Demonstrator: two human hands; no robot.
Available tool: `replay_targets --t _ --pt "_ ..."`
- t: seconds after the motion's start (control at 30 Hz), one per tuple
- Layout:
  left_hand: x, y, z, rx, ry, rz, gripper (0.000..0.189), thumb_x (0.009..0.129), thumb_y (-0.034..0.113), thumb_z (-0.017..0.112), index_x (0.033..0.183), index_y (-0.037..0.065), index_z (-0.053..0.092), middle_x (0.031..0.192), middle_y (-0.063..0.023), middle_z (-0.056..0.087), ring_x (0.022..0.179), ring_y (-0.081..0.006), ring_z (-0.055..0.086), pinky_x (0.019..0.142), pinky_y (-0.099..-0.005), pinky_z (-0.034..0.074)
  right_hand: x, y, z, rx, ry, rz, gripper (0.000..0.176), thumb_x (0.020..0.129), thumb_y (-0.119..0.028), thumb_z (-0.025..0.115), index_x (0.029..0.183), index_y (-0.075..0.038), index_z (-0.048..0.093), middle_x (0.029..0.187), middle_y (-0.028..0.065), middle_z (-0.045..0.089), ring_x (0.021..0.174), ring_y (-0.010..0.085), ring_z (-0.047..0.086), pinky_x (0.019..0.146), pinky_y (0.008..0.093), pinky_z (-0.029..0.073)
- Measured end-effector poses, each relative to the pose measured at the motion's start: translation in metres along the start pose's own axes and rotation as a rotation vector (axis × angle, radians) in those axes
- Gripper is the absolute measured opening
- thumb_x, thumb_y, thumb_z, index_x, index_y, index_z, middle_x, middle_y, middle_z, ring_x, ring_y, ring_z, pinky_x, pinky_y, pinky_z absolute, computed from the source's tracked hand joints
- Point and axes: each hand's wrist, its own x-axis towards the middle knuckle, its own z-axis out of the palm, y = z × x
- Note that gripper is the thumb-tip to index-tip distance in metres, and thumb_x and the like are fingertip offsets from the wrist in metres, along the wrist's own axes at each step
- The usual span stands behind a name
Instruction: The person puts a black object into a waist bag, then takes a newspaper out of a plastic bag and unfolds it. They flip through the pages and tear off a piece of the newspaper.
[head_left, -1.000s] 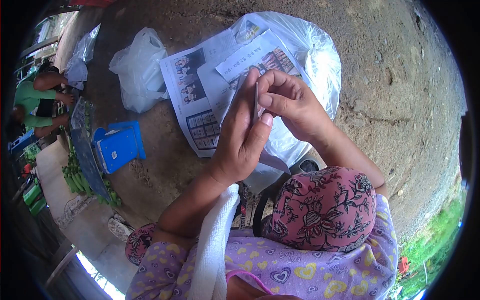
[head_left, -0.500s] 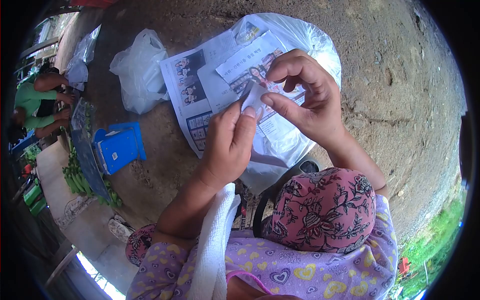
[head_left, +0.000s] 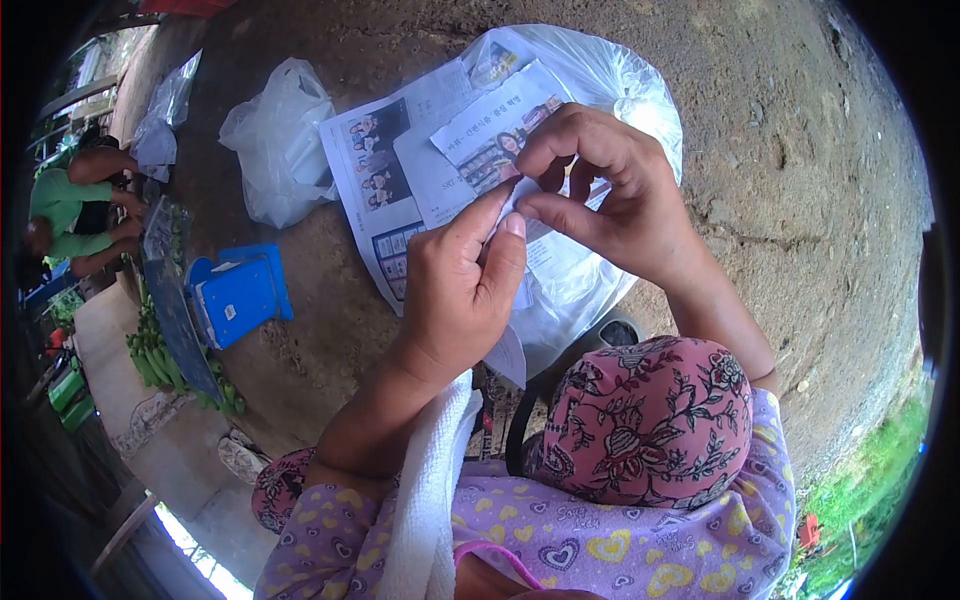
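My left hand [head_left: 465,275] pinches a small piece of paper [head_left: 510,205] between thumb and forefinger. My right hand [head_left: 610,190] meets it from the right, its thumb and forefinger closed on the paper's upper end, the other fingers curled. Below both hands lie printed newspaper sheets [head_left: 365,215], partly over a large clear plastic bag [head_left: 645,105]. A pointed paper edge [head_left: 507,358] hangs beneath my left hand. My fingers hide most of the small paper.
A white plastic bag [head_left: 285,150] lies left of the newspaper, above a blue scale [head_left: 240,300]. Green bananas [head_left: 155,360] are at the left. A person in green [head_left: 65,205] crouches at the far left. My knee [head_left: 650,425] is in front.
The small paper has turned and now shows less of its face. My left hand has shifted slightly right, and my right thumb and forefinger have come closer together on the paper.
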Motion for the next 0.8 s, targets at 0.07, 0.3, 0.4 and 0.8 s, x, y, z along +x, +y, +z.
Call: replay_targets --t 0.07,0.3,0.4,0.8 --pt "0.001 0.001 -0.001 0.011 -0.008 -0.016 0.023 0.091 0.008 0.053 0.107 -0.007 0.061 0.059 -0.0138 0.056 0.049 -0.0147 0.055 0.046 -0.0303 0.040 0.001 0.001 -0.004 -0.050 -0.038 -0.032 0.023 0.069 0.001 0.075 0.087 -0.007 0.063 0.082 0.0022 0.061 0.071 0.0146 0.062 0.055 0.0262 0.049" --pt "0.002 0.004 -0.006 0.095 -0.019 -0.026 0.017 0.090 0.010 0.055 0.096 -0.004 0.063 0.058 -0.0138 0.055 0.048 -0.0219 0.057 0.046 -0.0324 0.041 0.001 -0.003 -0.006 -0.229 -0.041 -0.113 0.022 0.067 -0.004 0.076 0.085 -0.008 0.063 0.084 0.0045 0.060 0.077 0.0243 0.062 0.064 0.0324 0.051" --pt "0.003 0.008 -0.007 0.124 -0.016 -0.041 0.016 0.090 0.009 0.054 0.095 -0.004 0.063 0.061 -0.0154 0.057 0.050 -0.0264 0.058 0.048 -0.0342 0.043 0.004 0.002 -0.004 -0.291 -0.024 -0.232 0.022 0.067 -0.007 0.076 0.085 -0.008 0.063 0.085 0.0043 0.060 0.077 0.0254 0.062 0.064 0.0335 0.051" --pt "0.003 0.003 -0.010 0.186 0.005 0.019 0.014 0.088 0.007 0.055 0.091 -0.004 0.062 0.067 -0.0196 0.060 0.061 -0.0361 0.063 0.053 -0.0384 0.046 0.004 -0.001 0.000 -0.385 -0.066 -0.282 0.016 0.070 -0.011 0.073 0.082 -0.011 0.063 0.084 0.0024 0.059 0.075 0.0236 0.061 0.063 0.0345 0.051"
